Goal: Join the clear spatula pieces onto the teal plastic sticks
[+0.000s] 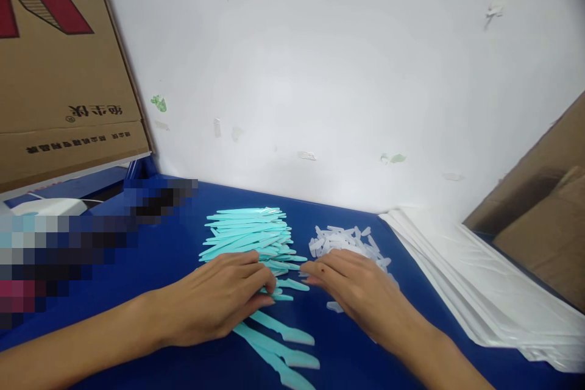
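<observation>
Many turquoise plastic sticks with blade-shaped ends (249, 231) lie piled on the blue table (150, 244). My left hand (228, 292) rests over the pile's near edge, its fingers curled on some of the sticks. Several more sticks (287, 353) fan out below that hand, blade ends to the right. My right hand (351, 286) is at the near side of a heap of small translucent white pieces (342, 237), thumb and fingertips together close to a stick's tip; what they pinch is too small to tell. One loose white piece (334, 306) lies beside it.
Flat white plastic bags (479, 280) are stacked at the right, with a cardboard box (543, 213) behind. A large printed carton (68, 73) stands at the upper left. A white wall (292, 73) closes off the back; a pixelated area covers the left.
</observation>
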`<action>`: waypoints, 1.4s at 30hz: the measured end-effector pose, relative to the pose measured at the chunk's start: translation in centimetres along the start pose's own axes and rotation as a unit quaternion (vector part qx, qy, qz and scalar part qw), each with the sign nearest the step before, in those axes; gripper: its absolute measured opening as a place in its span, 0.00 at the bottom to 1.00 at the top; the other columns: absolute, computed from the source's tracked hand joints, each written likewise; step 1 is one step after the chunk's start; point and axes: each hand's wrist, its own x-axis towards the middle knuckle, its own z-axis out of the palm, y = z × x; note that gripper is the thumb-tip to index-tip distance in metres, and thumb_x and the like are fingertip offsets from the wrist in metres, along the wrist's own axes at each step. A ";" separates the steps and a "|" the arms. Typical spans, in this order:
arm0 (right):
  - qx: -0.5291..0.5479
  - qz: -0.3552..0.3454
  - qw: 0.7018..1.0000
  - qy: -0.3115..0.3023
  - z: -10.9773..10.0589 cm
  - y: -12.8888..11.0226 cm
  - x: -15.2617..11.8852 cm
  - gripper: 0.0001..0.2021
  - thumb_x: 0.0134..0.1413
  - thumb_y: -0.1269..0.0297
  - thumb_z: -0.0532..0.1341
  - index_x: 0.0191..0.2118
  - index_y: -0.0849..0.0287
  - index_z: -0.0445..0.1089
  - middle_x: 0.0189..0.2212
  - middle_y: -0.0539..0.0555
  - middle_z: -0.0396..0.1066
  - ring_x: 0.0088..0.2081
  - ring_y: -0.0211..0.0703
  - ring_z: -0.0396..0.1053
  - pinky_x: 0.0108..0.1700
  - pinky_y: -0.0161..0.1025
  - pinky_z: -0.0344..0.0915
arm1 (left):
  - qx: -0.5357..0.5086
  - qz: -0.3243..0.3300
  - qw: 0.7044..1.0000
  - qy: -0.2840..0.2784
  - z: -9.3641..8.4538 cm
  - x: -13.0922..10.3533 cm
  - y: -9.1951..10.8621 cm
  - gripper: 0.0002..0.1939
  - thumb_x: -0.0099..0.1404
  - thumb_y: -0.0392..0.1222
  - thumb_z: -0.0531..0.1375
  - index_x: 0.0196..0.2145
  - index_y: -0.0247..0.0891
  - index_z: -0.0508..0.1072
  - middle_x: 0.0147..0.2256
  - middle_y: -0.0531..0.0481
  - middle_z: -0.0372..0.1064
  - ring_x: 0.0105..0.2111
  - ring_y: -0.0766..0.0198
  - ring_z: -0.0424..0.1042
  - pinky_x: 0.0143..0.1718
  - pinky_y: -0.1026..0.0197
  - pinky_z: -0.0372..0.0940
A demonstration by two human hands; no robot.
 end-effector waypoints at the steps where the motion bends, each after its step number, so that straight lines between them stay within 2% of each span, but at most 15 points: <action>1: 0.012 -0.002 1.000 0.013 -0.1 -0.1 0.1 0.07 0.70 0.71 0.58 0.47 0.60 0.73 0.29 0.50 0.73 0.29 0.41 0.70 0.30 0.39 0.64 | -0.003 0.003 1.000 0.012 -0.1 0.0 0.0 0.04 0.77 0.39 0.53 0.43 0.41 0.67 0.34 0.52 0.69 0.33 0.61 0.66 0.34 0.62 0.60; 5: 0.050 -0.008 0.997 0.057 -0.3 -0.4 0.2 0.07 0.70 0.69 0.58 0.46 0.62 0.74 0.33 0.54 0.77 0.32 0.42 0.74 0.33 0.38 0.69 | -0.032 0.013 0.997 0.075 -0.2 0.0 0.0 0.05 0.78 0.38 0.51 0.46 0.41 0.66 0.34 0.53 0.69 0.32 0.64 0.65 0.35 0.63 0.60; 9: 0.026 -0.014 0.996 0.083 -0.4 -0.6 0.2 0.07 0.70 0.70 0.59 0.46 0.61 0.74 0.34 0.55 0.78 0.33 0.41 0.75 0.34 0.38 0.70 | -0.009 0.010 0.993 0.118 0.2 -0.2 -0.2 0.08 0.77 0.34 0.50 0.50 0.41 0.66 0.37 0.51 0.71 0.35 0.63 0.68 0.38 0.62 0.63; 15: 0.009 -0.011 0.994 0.109 -0.6 -1.0 0.4 0.06 0.70 0.69 0.59 0.43 0.60 0.74 0.33 0.53 0.77 0.31 0.39 0.74 0.32 0.37 0.69 | 0.002 -0.013 0.996 0.091 0.7 -0.2 -0.3 0.13 0.77 0.33 0.48 0.54 0.43 0.64 0.40 0.50 0.70 0.36 0.63 0.71 0.36 0.62 0.64; 22: 0.016 -0.032 0.992 0.122 -0.2 -1.2 0.3 0.02 0.67 0.72 0.62 0.41 0.61 0.73 0.31 0.52 0.76 0.30 0.39 0.71 0.32 0.37 0.68 | 0.000 -0.026 0.998 0.059 0.7 -0.2 -0.1 0.15 0.79 0.34 0.45 0.57 0.46 0.61 0.40 0.51 0.68 0.31 0.65 0.68 0.27 0.63 0.58; 30: 0.052 -0.009 0.991 0.125 0.0 -1.2 0.3 0.08 0.68 0.72 0.61 0.50 0.61 0.71 0.34 0.54 0.78 0.33 0.40 0.75 0.36 0.37 0.71 | 0.026 -0.024 0.997 0.068 0.8 -0.3 -0.3 0.16 0.78 0.32 0.46 0.58 0.45 0.60 0.41 0.51 0.68 0.29 0.64 0.66 0.27 0.62 0.56; 37: 0.081 0.004 0.989 0.126 0.4 -1.4 0.0 0.06 0.67 0.72 0.63 0.48 0.62 0.72 0.33 0.54 0.78 0.32 0.41 0.75 0.35 0.38 0.71 | 0.036 -0.008 0.996 0.081 0.8 -0.6 -0.3 0.18 0.77 0.33 0.47 0.61 0.45 0.59 0.40 0.51 0.68 0.28 0.65 0.65 0.25 0.62 0.54; 42: 0.120 0.019 0.983 0.141 0.7 -1.2 0.1 0.05 0.65 0.71 0.64 0.45 0.62 0.74 0.33 0.53 0.79 0.32 0.40 0.76 0.36 0.37 0.71 | 0.051 0.007 0.995 0.089 0.8 -0.5 -0.5 0.16 0.77 0.32 0.48 0.58 0.44 0.61 0.39 0.51 0.68 0.28 0.64 0.66 0.26 0.62 0.56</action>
